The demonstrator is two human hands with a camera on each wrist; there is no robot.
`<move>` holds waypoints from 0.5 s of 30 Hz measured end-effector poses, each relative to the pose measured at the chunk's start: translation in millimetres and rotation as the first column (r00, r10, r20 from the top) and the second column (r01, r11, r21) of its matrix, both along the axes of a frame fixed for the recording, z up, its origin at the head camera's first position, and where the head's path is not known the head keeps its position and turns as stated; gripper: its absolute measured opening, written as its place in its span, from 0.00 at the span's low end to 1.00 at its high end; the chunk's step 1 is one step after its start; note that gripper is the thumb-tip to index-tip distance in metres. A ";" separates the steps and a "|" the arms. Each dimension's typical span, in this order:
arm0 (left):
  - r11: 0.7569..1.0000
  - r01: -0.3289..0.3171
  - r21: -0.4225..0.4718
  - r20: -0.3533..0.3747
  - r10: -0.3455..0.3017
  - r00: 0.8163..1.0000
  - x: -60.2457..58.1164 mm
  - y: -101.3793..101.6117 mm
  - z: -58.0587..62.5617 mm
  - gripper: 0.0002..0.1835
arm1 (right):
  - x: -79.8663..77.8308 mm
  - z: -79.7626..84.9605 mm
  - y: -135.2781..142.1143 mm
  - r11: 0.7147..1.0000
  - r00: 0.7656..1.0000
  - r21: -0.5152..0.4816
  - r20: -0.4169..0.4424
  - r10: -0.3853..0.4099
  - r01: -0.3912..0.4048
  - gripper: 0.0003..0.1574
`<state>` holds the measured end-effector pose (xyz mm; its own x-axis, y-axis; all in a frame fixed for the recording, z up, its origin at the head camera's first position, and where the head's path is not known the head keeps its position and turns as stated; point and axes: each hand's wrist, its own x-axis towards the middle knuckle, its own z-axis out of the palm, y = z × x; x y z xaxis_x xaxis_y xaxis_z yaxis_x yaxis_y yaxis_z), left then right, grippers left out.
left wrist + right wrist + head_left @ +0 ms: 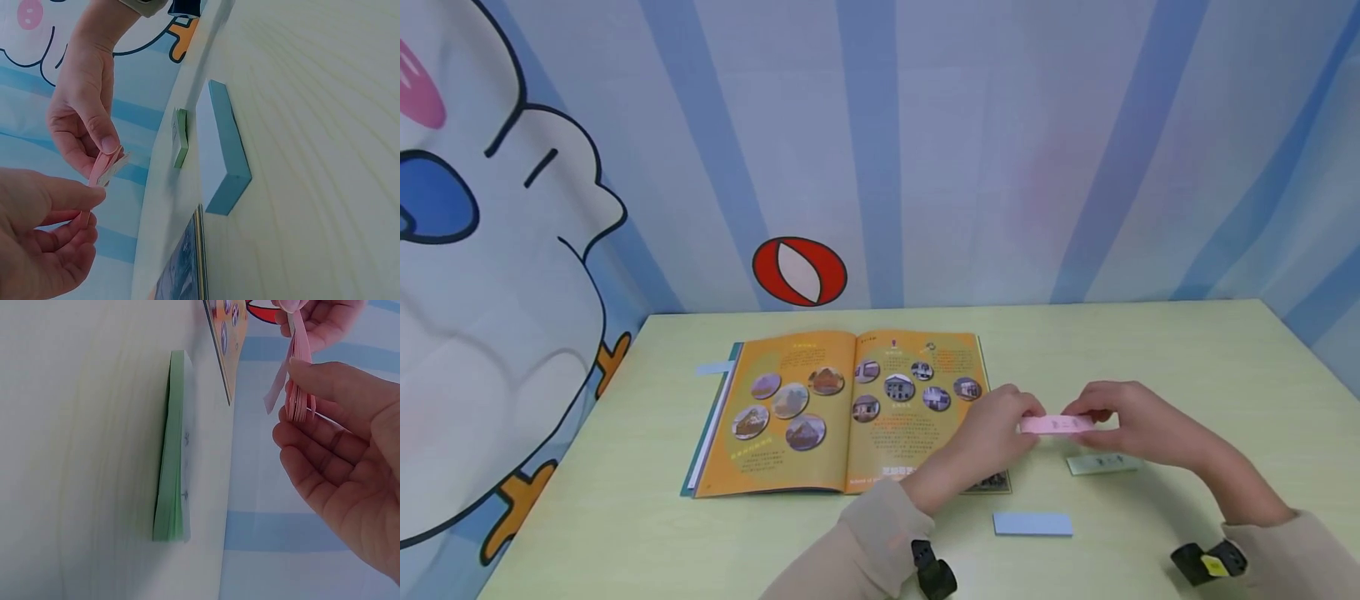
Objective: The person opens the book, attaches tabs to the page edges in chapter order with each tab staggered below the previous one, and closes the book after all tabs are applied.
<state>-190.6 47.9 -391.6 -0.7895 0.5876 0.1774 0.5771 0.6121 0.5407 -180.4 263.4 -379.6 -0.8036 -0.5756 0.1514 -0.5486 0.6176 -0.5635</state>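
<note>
Both hands hold a pad of pink sticky notes [1057, 424] above the table, right of an open book. My left hand [988, 433] pinches its left end between thumb and fingers. The other end is pinched by my right hand [1150, 427]. In the right wrist view the pad [301, 356] shows its layered edges, and one loose pink strip [275, 390] slants away from the stack. A pad of green sticky notes [169, 456], with dark writing on top, lies on the table below my right hand. Nearer to me lies a blue pad [1033, 524].
The open book [797, 471] has orange pages with round photos and lies left of my hands. A pale blue strip [713, 367] sticks out from its left edge. A striped blue curtain [970, 167] with cartoon prints rises behind the table [1210, 350].
</note>
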 end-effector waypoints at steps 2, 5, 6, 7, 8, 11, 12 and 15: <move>1.000 0.008 -0.002 -0.003 -0.008 1.000 0.6 -2.7 0.9 0.10 | 1.0 1.2 -2.3 1.000 1.000 0.002 0.011 -0.007 0.007 0.13; 1.000 0.020 -0.001 -0.008 -0.020 1.000 2.0 -7.2 2.0 0.10 | 2.4 1.6 -5.8 1.000 1.000 0.000 0.005 -0.001 0.001 0.13; 1.000 0.024 -0.002 -0.012 -0.025 1.000 2.5 -8.8 2.1 0.10 | 2.8 1.4 -6.9 1.000 1.000 0.000 0.002 0.001 -0.001 0.12; 1.000 0.028 -0.003 -0.015 -0.028 0.999 3.3 -10.3 2.4 0.10 | 3.3 1.0 -8.2 1.000 1.000 -0.001 0.001 0.005 -0.005 0.12; 1.000 0.031 -0.004 -0.017 -0.031 0.999 3.9 -11.9 2.5 0.11 | 3.7 0.7 -9.3 1.000 1.000 -0.003 0.000 0.012 -0.012 0.12; 0.999 0.037 -0.011 -0.025 -0.037 0.999 7.0 -16.1 3.5 0.11 | 6.0 0.2 -12.6 1.000 1.000 -0.014 0.007 0.022 -0.022 0.12; 0.999 0.038 -0.015 -0.031 -0.039 0.999 8.1 -17.5 3.8 0.11 | 6.8 0.3 -13.7 1.000 1.000 -0.017 0.008 0.026 -0.026 0.12; 0.999 0.041 -0.019 -0.050 -0.042 0.998 11.4 -21.5 5.3 0.10 | 9.5 1.4 -16.9 0.999 0.999 -0.026 -0.001 0.041 -0.041 0.12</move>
<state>-179.2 26.4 -386.3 -0.7546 0.6234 0.2048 0.6284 0.5965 0.4994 -170.9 246.4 -378.2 -0.7793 -0.6039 0.1670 -0.5735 0.5801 -0.5784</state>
